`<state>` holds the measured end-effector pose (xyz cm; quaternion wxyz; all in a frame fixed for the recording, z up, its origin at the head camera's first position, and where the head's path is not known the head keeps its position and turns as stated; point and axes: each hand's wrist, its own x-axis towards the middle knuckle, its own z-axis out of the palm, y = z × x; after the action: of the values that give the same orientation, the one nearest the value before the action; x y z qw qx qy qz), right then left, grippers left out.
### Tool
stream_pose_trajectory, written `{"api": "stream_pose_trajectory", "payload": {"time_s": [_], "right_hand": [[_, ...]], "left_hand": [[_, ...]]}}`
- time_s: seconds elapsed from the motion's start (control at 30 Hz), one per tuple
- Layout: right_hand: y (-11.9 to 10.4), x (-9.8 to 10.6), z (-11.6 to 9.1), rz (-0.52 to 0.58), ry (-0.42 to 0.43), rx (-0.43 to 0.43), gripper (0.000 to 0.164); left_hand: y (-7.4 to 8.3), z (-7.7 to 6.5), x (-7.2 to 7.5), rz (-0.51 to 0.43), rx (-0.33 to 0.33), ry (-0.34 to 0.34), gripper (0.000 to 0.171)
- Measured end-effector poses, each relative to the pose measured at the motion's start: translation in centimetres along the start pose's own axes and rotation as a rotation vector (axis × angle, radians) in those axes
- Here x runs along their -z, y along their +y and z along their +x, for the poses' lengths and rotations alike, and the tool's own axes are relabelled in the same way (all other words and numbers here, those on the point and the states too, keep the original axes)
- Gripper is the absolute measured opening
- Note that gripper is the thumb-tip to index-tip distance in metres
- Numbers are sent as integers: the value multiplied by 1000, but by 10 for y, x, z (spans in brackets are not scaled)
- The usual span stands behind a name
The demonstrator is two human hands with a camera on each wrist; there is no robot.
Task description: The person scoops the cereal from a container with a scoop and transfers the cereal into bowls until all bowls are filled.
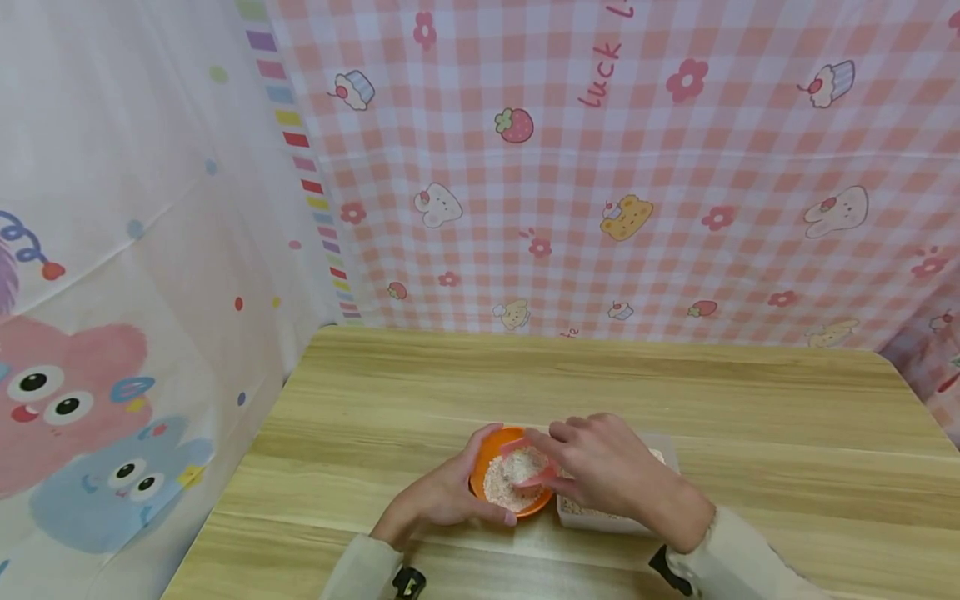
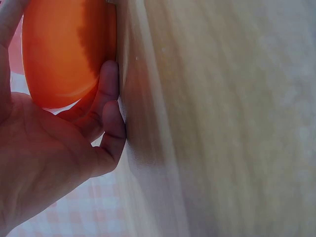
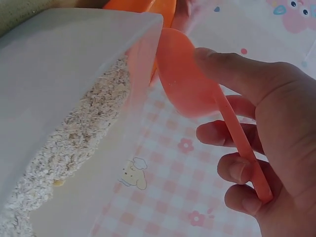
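Head cam: wood tbl (image 1: 360, 392), pink-check cloth (image 1: 555, 275) behind. L hand (image 1: 442, 492) grips orange bowl (image 1: 487, 460) on tbl; R hand (image 1: 607, 462) holds pink scoop (image 3: 182, 74) over it, part-hiding flake tub (image 1: 600, 523).

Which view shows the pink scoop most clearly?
The right wrist view: the pink scoop shows both cup and handle there. In the head view, the right hand partly covers it; the left wrist view shows only a pink patch beside the orange bowl, possibly the scoop.
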<state>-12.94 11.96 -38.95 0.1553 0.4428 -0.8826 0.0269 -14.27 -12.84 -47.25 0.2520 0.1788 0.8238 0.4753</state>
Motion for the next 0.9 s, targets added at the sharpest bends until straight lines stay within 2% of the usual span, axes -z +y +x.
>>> {"api": "stream_pose_trajectory", "payload": {"time_s": [0.1, 0.33, 0.53, 0.9], "right_hand": [[0, 1, 2, -49, 12, 28, 51], [0, 1, 4, -150, 104, 90, 46], [-1, 5, 3, -213, 54, 97, 51], [6, 7, -4, -107, 51, 49, 56]], "left_hand": [[1, 0, 0, 3, 6, 1, 116], [2, 1, 0, 10, 11, 2, 116], [2, 1, 0, 9, -13, -2, 113], [3, 0, 0, 2, 23, 5, 114]]}}
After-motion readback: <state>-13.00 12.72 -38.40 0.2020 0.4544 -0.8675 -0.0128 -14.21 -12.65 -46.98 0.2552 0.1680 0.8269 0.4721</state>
